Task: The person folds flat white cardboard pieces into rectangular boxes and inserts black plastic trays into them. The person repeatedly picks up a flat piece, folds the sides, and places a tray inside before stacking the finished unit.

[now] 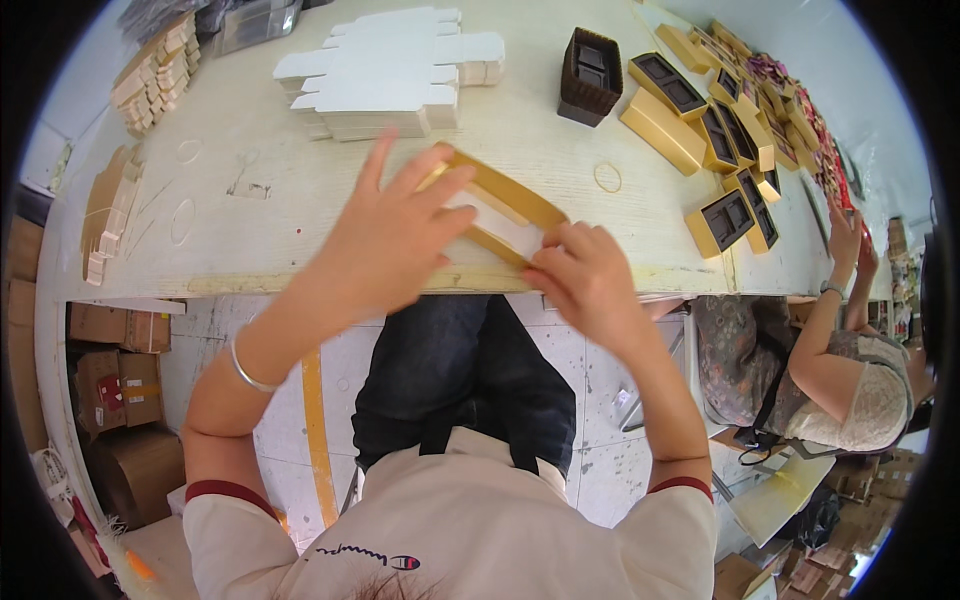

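Note:
An open cardboard box (535, 203), gold outside and white inside, is held tilted over the table's near edge. My right hand (592, 275) pinches its right end between thumb and fingers. At the other end, my left hand (385, 230) has its fingers spread, somewhat blurred, with the fingertips over the box's end; whether they press on it I cannot tell. Beyond the box lies a stack of flat white box blanks (385, 62). Right of that stack stands a pile of dark brown plastic inserts (590, 78).
Several gold boxes with dark inserts (727, 222) crowd the table's right side. More folded blanks (110, 212) lie at the left. A rubber band (607, 178) is on the tabletop (540, 150). A co-worker (850, 380) sits at the right. Cartons (120, 385) are stored below left.

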Available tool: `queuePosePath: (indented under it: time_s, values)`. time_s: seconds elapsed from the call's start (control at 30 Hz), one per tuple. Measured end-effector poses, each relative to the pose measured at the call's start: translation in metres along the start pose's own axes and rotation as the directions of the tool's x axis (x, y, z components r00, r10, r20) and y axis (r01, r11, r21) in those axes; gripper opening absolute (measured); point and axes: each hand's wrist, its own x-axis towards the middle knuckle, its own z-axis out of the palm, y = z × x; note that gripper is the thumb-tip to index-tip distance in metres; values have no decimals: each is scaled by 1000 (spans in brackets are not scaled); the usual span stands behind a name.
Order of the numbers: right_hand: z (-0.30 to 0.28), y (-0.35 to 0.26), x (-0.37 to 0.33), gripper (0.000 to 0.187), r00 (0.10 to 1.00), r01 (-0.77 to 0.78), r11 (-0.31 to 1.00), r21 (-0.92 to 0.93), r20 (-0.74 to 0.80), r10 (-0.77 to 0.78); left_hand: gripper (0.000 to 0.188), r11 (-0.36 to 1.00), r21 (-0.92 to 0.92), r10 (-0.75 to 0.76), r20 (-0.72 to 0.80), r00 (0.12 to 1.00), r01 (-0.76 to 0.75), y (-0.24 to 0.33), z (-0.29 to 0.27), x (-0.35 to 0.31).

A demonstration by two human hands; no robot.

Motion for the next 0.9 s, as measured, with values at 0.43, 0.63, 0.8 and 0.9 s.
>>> queuePosePath:
  time_s: [0.43, 0.63, 0.8, 0.9]
  values:
    - [-8, -5, 9, 38, 994, 84, 989, 120, 54, -91, 31, 845, -535, 89, 118, 989, -12, -8, 15, -24]
    - [2, 1, 20, 22, 997, 11, 945, 328, 72, -37, 39, 860, -506, 108, 62, 992, -62, -17, 16, -16]
    - [16, -9, 25, 21, 1000, 16, 959, 284, -1, -16, 31, 841, -529, -105, 40, 994, 110, 8, 28, -12]
    - [16, -12, 22, 21, 999, -30, 954, 299, 19, 26, 25, 775, -583, -250, 73, 965, 245, 21, 32, -11]
